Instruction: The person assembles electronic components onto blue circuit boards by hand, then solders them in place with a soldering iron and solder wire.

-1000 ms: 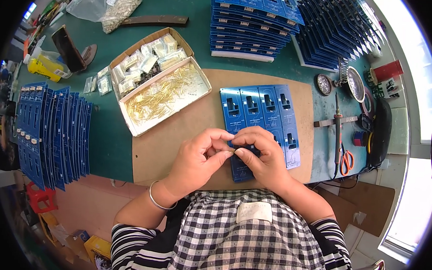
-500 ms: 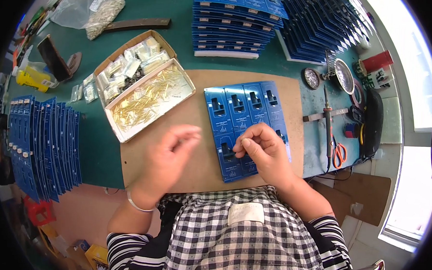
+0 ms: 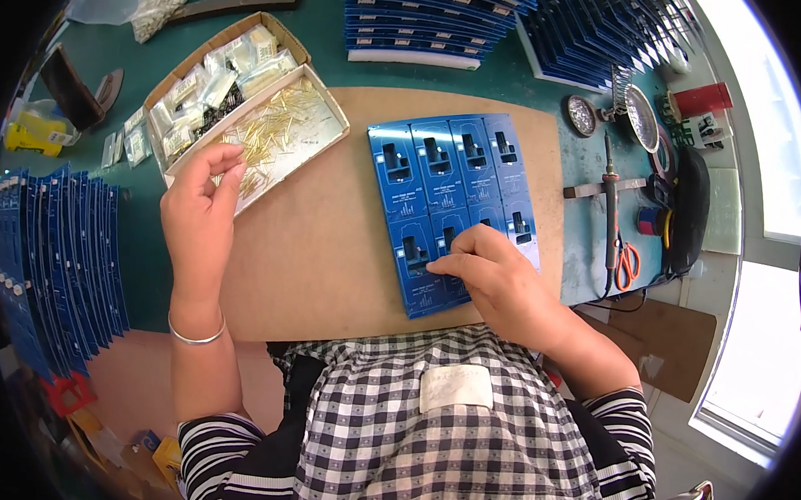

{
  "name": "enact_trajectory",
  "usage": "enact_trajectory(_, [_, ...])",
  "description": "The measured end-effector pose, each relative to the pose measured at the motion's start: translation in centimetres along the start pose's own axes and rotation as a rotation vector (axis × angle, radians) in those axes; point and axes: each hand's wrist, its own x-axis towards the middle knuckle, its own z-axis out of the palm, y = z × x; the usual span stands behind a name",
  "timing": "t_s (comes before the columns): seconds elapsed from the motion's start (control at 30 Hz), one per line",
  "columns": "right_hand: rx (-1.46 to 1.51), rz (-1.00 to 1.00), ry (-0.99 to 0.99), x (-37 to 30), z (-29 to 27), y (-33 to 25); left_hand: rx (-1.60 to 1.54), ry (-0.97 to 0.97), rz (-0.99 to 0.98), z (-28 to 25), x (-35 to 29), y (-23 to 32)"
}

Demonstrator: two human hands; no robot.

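Note:
A blue circuit board panel [image 3: 430, 193] with rows of dark rectangular cut-outs lies on the brown work board [image 3: 302, 246]. Over its lower half, my right hand [image 3: 507, 277] has thumb and forefinger pinched by the lower-left cut-out; whatever they hold is too small to make out. To the left, a shallow white tray [image 3: 321, 126] contains loose gold-coloured pins [image 3: 276, 128]. My left hand [image 3: 202, 197] reaches to the tray's near-left end, fingertips drawn together beside the pins. Anything between those fingertips is hidden.
Behind the tray, a cardboard box [image 3: 272, 25] has small clear bags. Stacked blue boards [image 3: 419, 23] stand at the back, more boards [image 3: 56, 253] at the left. A soldering iron [image 3: 609, 214], orange-handled scissors [image 3: 628, 264] and a metal dish [image 3: 640, 117] lie right.
My left hand has moved left from the middle to the pin tray. My right hand has lowered to the panel, its fingertips closer to the cut-out. The whole view has shifted slightly.

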Motion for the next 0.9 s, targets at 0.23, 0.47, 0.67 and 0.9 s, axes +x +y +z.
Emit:
enact_trajectory(0.23, [-0.242, -0.158, 0.058, 1.2, 1.7, 0.2, 0.105, -0.108, -0.168, 0.3, 0.0, 0.9])
enact_trajectory(0.47, [-0.299, -0.189, 0.061, 1.6, 1.9, 0.0, 0.12, -0.091, -0.103, 0.3, 0.0, 0.4])
enact_trajectory(0.67, [-0.35, -0.216, 0.035, 1.6, 1.8, -0.2, 0.142, -0.098, -0.092, 0.2, 0.1, -0.1])
enact_trajectory(0.9, [-0.4, -0.222, -0.021, 1.9, 1.5, -0.7, 0.12, -0.097, -0.13, 0.2, 0.1, -0.1])
